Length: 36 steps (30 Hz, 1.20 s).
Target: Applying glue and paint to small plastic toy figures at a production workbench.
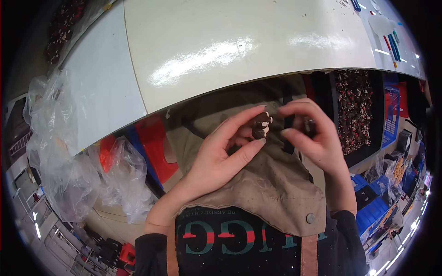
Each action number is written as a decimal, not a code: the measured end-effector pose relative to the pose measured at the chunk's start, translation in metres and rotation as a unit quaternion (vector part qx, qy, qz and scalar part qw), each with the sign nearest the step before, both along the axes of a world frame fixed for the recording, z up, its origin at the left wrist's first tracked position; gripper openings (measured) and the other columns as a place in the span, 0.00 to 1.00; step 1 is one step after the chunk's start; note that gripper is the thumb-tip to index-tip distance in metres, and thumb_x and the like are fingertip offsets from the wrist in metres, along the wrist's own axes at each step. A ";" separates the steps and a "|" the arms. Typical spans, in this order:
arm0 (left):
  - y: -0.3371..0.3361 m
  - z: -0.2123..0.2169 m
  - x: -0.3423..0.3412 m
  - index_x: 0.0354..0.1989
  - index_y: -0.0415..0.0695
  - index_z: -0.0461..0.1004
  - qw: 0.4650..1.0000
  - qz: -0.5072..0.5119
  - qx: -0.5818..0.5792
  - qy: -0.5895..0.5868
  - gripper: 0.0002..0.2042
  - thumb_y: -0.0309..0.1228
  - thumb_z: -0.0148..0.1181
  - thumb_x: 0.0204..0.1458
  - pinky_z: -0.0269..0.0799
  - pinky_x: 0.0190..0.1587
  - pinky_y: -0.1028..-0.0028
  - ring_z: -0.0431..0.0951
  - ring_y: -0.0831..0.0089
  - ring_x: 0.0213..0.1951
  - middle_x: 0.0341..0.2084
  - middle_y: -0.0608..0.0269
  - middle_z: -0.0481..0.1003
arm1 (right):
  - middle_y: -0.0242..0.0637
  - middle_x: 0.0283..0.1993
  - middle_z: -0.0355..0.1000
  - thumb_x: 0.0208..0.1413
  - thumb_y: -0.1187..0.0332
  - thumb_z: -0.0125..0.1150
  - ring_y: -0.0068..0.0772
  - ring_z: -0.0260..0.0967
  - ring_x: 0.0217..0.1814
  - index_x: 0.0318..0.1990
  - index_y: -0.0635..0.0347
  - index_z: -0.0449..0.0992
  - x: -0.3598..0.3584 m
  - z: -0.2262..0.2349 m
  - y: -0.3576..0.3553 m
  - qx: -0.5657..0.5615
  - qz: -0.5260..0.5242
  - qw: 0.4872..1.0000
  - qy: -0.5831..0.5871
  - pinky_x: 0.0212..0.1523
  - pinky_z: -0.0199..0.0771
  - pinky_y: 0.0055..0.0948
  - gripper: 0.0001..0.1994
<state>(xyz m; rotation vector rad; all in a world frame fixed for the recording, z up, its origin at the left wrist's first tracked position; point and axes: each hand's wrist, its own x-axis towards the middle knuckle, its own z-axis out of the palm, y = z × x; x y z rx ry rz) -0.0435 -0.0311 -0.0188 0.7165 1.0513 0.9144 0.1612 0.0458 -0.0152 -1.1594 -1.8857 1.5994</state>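
My left hand (216,156) pinches a small dark brown piece with white spots (261,126) between thumb and index finger, held above a khaki apron (271,184) on my lap. Just to the right, my right hand (317,138) has its fingers curled, and a small dark item sits between its fingertips; what that item is I cannot tell. Both hands are close together below the curved edge of a white table (230,50).
Crumpled clear plastic bags (64,152) hang at the left beside red bins (154,142). A dark tray of small brown and red pieces (353,110) sits at the right, with blue crates (373,202) below it. Blue pens (393,46) lie on the table's far right.
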 end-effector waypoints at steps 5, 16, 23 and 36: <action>0.002 -0.006 0.006 0.62 0.43 0.56 0.997 -0.014 0.075 0.029 0.25 0.22 0.50 0.54 0.64 0.44 0.82 0.65 0.79 0.46 0.51 0.62 0.61 | 0.30 0.43 0.65 0.42 0.82 0.62 0.14 0.55 0.29 0.47 0.63 0.70 -0.011 -0.012 -0.009 0.003 0.002 0.999 0.040 0.33 0.58 0.14 0.21; -0.004 -0.018 0.000 0.62 0.40 0.56 0.996 -0.053 0.062 0.041 0.23 0.24 0.43 0.56 0.58 0.53 0.78 0.63 0.75 0.51 0.51 0.59 0.62 | 0.29 0.43 0.65 0.45 0.81 0.64 0.11 0.53 0.28 0.41 0.62 0.68 -0.020 -0.028 -0.027 -0.080 -0.057 0.989 0.107 0.30 0.57 0.12 0.15; -0.006 -0.015 -0.011 0.60 0.40 0.60 0.999 -0.048 -0.008 0.014 0.20 0.29 0.40 0.58 0.62 0.49 0.78 0.65 0.77 0.49 0.49 0.63 0.64 | 0.32 0.43 0.65 0.47 0.82 0.61 0.12 0.58 0.30 0.40 0.63 0.68 -0.028 -0.026 -0.031 -0.087 -0.046 0.991 0.087 0.33 0.60 0.13 0.13; 0.015 -0.028 -0.013 0.58 0.42 0.62 0.998 -0.028 -0.019 -0.059 0.18 0.33 0.39 0.61 0.64 0.46 0.80 0.67 0.80 0.41 0.43 0.66 0.68 | 0.29 0.37 0.71 0.47 0.77 0.64 0.12 0.62 0.31 0.38 0.62 0.71 -0.031 -0.033 -0.013 -0.045 -0.089 0.990 0.101 0.33 0.62 0.14 0.11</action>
